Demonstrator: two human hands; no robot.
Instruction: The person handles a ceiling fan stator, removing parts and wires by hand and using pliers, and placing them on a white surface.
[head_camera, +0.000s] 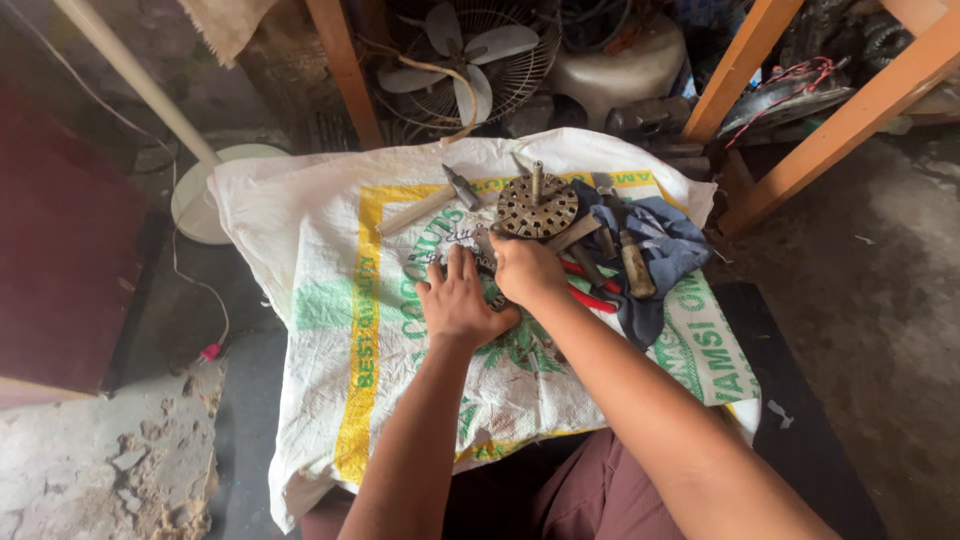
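The left hand (460, 300) is lying flat, grip open, on the woven sack (330, 330) while the right hand (525, 268) is closing on a small part, hidden beneath, just at six o'clock of the perforated motor disc (537, 206), best steadied away from the crowding tools (625, 255) at three o'clock.

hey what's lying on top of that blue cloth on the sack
A wooden-handled tool and other metal tools lie on the blue cloth; red-handled pliers cross its edge. The right hand hides their jaws.
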